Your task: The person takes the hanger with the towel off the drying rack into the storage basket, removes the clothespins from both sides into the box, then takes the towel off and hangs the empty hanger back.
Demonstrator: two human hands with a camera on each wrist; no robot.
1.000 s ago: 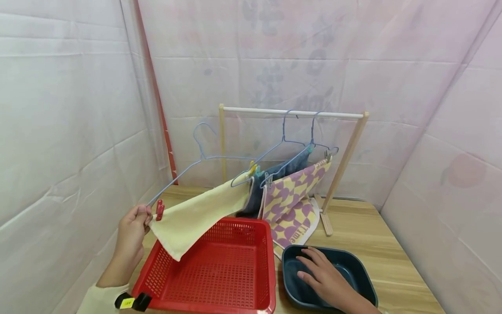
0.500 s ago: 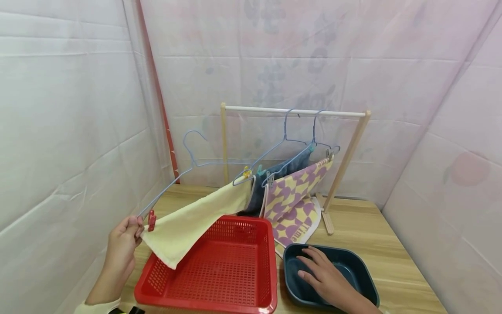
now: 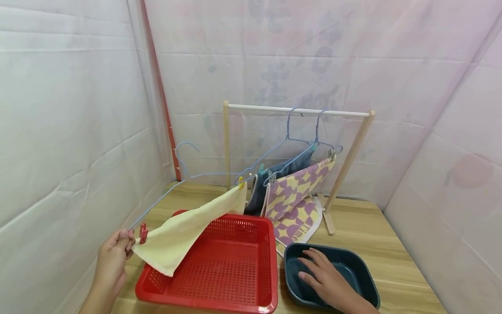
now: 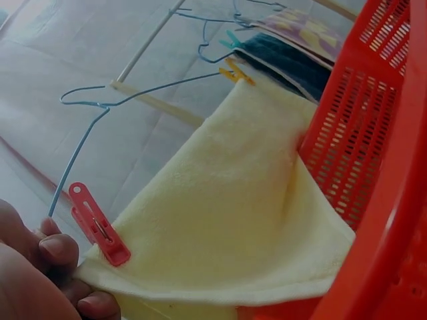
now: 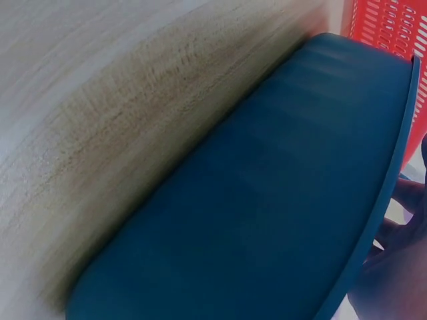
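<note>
In the head view my left hand (image 3: 113, 255) grips the near end of a blue wire hanger (image 3: 157, 201). A pale yellow towel (image 3: 192, 229) hangs from that hanger, pinned by a red clothespin (image 3: 143, 234) beside my fingers and a yellow clothespin (image 3: 241, 182) at the far end. The left wrist view shows the hand's curled fingers (image 4: 59, 250) at the hanger's end and the towel's corner. My right hand (image 3: 323, 279) lies over a dark teal basin (image 3: 354, 270), fingers spread and loosely bent, holding nothing visible. Whether its fingers touch the basin's inside I cannot tell.
Beneath the towel stands a red plastic basket (image 3: 223, 270) on the wooden table (image 3: 392, 244). Behind, a rack with a white bar (image 3: 270, 108) carries two more blue hangers, with a dark blue towel (image 3: 256, 196) and a purple-and-yellow patterned towel (image 3: 298, 187) clipped on.
My left hand has moved left, down and nearer, drawing the hanger and yellow towel along; the hanger's hook now sits lower. The right hand stays over the basin.
</note>
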